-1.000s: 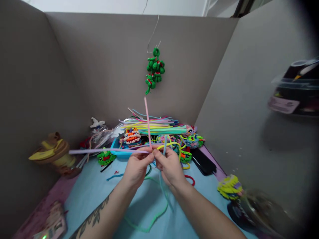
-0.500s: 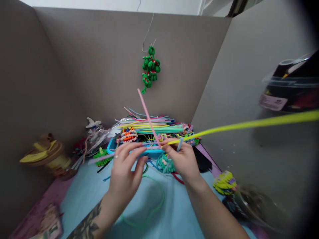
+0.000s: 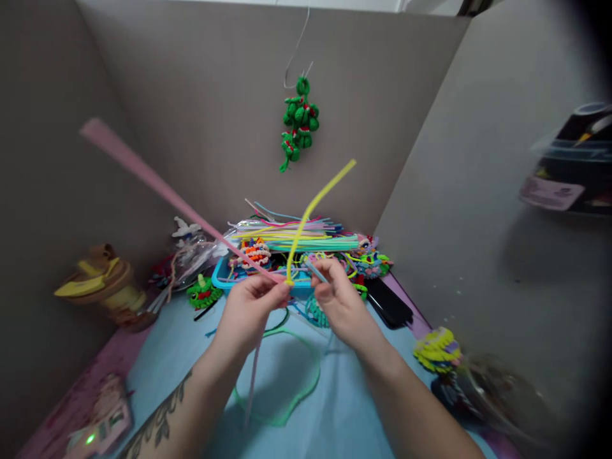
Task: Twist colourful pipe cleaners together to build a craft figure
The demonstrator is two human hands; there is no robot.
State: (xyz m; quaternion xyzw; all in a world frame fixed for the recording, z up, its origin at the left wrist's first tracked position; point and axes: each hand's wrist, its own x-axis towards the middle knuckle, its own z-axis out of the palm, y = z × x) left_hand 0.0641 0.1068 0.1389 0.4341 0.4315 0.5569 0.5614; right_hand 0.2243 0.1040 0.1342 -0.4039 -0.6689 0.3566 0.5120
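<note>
a yellow pipe cleaner [image 3: 313, 207] rises bent; a pink pipe cleaner [image 3: 157, 185] slants up-left, crossing it.

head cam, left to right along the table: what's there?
Brown and yellow toy → green figure → left hand → right hand → black phone → yellow coiled piece.

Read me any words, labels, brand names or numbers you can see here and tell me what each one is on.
No text can be read.
Pale label on the dark container at right: printing too blurred to read.
Small device with a green light, lower left: markings too blurred to read.
Pipe cleaners in the left hand and right hand: no text.
</note>
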